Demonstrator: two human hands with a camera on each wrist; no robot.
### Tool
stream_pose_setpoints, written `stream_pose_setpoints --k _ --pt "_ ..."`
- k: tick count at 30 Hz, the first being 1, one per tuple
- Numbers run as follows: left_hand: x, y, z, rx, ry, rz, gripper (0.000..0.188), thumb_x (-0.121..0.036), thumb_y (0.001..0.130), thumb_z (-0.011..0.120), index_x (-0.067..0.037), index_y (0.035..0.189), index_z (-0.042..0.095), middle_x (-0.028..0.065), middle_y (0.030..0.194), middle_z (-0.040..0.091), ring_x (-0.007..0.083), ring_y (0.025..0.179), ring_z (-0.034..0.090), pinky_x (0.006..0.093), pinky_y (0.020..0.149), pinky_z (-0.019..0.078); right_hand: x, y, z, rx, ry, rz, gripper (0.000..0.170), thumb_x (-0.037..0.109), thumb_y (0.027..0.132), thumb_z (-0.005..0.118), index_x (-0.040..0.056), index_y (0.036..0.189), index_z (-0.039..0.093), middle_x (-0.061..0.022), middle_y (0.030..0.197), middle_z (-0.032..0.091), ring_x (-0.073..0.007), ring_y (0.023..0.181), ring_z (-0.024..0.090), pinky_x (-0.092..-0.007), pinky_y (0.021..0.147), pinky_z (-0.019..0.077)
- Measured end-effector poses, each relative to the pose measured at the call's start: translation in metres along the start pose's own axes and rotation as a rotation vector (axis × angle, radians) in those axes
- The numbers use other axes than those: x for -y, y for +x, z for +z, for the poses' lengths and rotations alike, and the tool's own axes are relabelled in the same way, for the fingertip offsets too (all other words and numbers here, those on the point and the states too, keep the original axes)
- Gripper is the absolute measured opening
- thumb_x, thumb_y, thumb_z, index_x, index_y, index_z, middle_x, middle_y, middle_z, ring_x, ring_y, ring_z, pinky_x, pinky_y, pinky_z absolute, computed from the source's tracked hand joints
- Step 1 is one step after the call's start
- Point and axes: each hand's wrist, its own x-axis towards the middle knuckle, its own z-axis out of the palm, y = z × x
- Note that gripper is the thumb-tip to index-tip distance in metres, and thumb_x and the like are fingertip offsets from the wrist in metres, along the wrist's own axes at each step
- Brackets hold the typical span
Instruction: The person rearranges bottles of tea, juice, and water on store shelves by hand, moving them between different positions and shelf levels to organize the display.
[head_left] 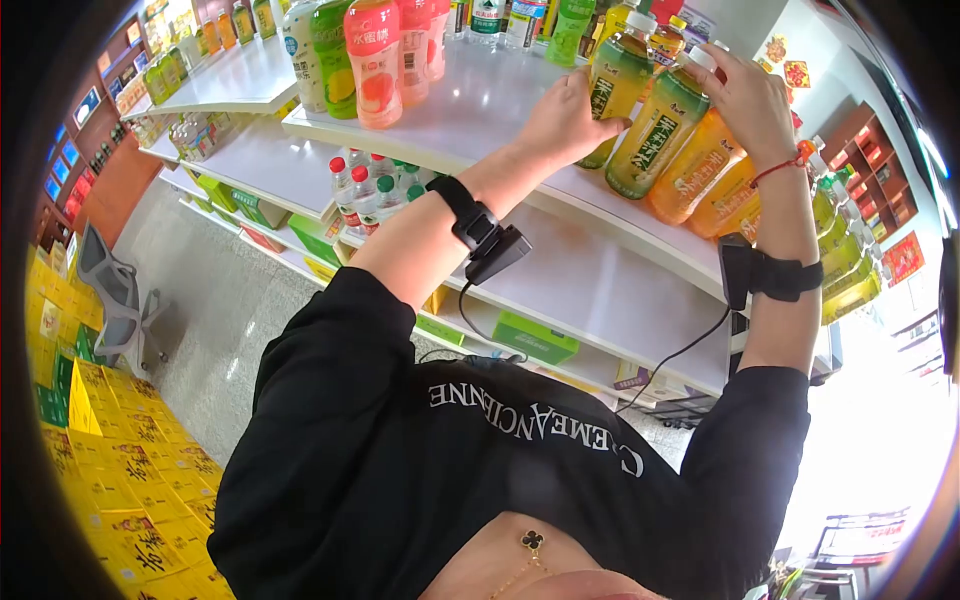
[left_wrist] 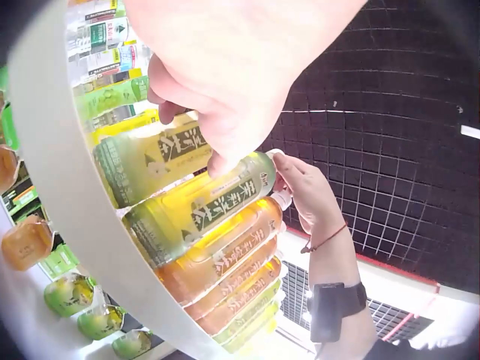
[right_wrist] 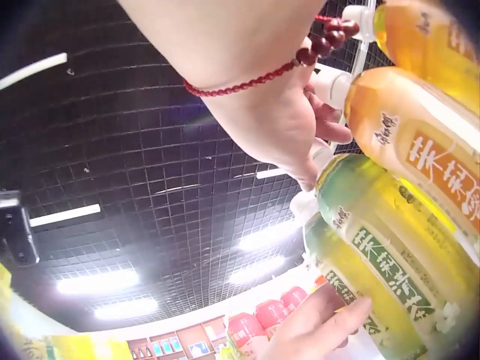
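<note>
Pinching the cap of the right green bottle [head_left: 655,137] near the shelf's [head_left: 460,130] front edge: fingers of the right hand [head_left: 750,108]. Left hand [head_left: 568,122] has its fingers curled round the left green bottle [head_left: 618,82]; orange bottles [head_left: 697,168] stand alongside, pink bottles [head_left: 373,65] well apart.

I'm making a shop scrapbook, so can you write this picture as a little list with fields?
Place: shop shelf with drinks
Left hand: around a green bottle
Right hand: at the cap of the next green bottle
Beside that: orange bottles
Farther left: pink bottles
Right wrist: red bracelet
</note>
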Motion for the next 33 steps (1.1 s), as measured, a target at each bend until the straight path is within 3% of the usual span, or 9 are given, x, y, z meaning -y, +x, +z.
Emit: stream_pose_setpoints --k 8,12,17,30,32,33 --pt "0.002 -0.004 -0.017 -0.046 0.044 -0.182 0.056 -0.035 0.079 0.066 0.002 0.117 0.048 0.0233 0.11 0.058 0.0376 0.104 0.057 0.0435 0.086 0.0479 0.002 -0.004 0.002 -0.016 0.027 0.064 0.044 0.051 0.089 0.053 0.0153 0.113 0.064 -0.007 0.086 0.068 -0.0265 0.089 0.064 -0.0418 0.079 0.0449" --pt "0.038 -0.014 -0.058 -0.248 0.325 -0.069 0.059 -0.039 0.079 0.065 0.004 0.115 0.049 0.0251 0.11 0.058 0.0387 0.101 0.058 0.0452 0.086 0.0478 0.003 -0.006 0.005 -0.035 -0.02 0.078 0.045 0.051 0.089 0.052 0.0165 0.115 0.064 -0.0067 0.09 0.069 -0.0255 0.093 0.063 -0.0416 0.082 0.0437" --pt "0.061 -0.025 -0.111 -0.3 0.444 -0.268 0.058 -0.041 0.079 0.065 0.004 0.111 0.05 0.0264 0.109 0.058 0.0385 0.101 0.058 0.0453 0.086 0.047 0.004 -0.006 0.005 -0.066 -0.025 0.052 0.045 0.051 0.09 0.05 0.0162 0.114 0.065 -0.0076 0.092 0.069 -0.0261 0.094 0.063 -0.0414 0.084 0.0427" --pt "0.083 -0.037 -0.129 -0.453 0.616 -0.076 0.063 -0.039 0.076 0.072 0.004 0.116 0.047 0.021 0.096 0.064 0.0361 0.092 0.062 0.0447 0.085 0.0453 0.009 -0.005 -0.003 -0.044 0.01 0.055 0.045 0.05 0.089 0.054 0.0128 0.111 0.065 -0.0079 0.078 0.065 -0.0256 0.08 0.063 -0.0404 0.078 0.0445" --pt "0.07 -0.041 -0.133 -0.428 0.571 -0.13 0.069 -0.035 0.079 0.072 0.006 0.125 0.041 0.0259 0.113 0.057 0.0401 0.104 0.056 0.0448 0.084 0.0472 0.011 -0.002 -0.005 -0.033 0.013 0.063 0.044 0.049 0.089 0.055 0.0123 0.111 0.065 -0.0082 0.078 0.064 -0.0253 0.08 0.063 -0.0397 0.078 0.0446" --pt "0.07 -0.044 -0.132 -0.426 0.571 -0.13 0.069 -0.035 0.079 0.072 0.006 0.125 0.041 0.0259 0.113 0.057 0.0401 0.104 0.056 0.0448 0.084 0.0472 0.013 -0.001 -0.007 0.002 0.038 0.104 0.044 0.048 0.088 0.056 0.011 0.11 0.065 -0.0089 0.079 0.065 -0.0257 0.079 0.063 -0.0392 0.078 0.0454"
